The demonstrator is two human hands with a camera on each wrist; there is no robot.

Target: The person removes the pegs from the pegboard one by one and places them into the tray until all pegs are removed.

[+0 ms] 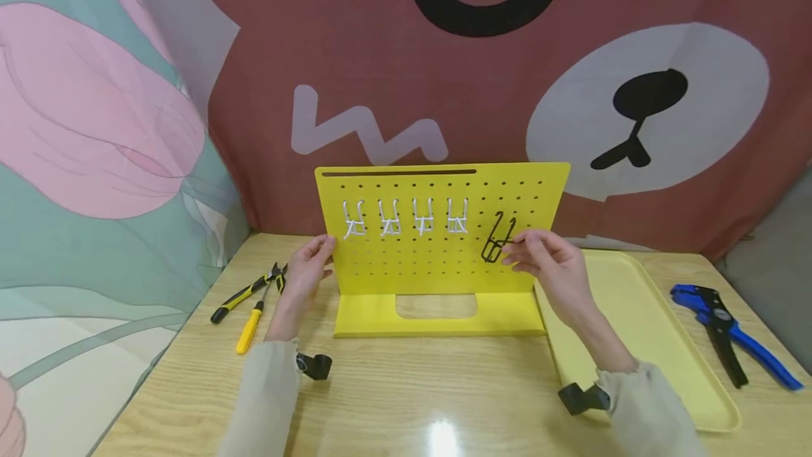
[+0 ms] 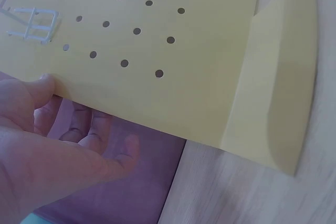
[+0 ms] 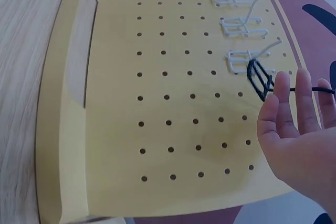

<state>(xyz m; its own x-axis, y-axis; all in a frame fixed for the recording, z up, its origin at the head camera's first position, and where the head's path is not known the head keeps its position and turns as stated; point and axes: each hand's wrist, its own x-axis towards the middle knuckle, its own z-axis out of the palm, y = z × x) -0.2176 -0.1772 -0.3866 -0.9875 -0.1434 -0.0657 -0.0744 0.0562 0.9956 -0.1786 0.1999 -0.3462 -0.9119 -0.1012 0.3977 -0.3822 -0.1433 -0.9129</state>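
Note:
A yellow pegboard (image 1: 438, 284) stands upright on its base on the wooden table. My left hand (image 1: 304, 270) grips its left edge, the thumb on the front face and fingers behind, as the left wrist view shows. Several white wire pegboard hooks (image 1: 390, 223) hang in a row across the upper board. In my right hand (image 1: 558, 270) is a black wire pegboard hook (image 1: 493, 240), pinched by its long prong, in front of the board's right part. Seen from the right wrist, the black hook (image 3: 251, 74) overlaps the nearest white hook (image 3: 241, 53).
Under the right forearm lies a pale yellow tray (image 1: 641, 344), with a blue and black wire stripper (image 1: 723, 319) to its right. Left of the board are yellow-black pliers (image 1: 241, 298) and a yellow-handled screwdriver (image 1: 250, 330). A printed cloth (image 1: 380, 76) hangs behind the table.

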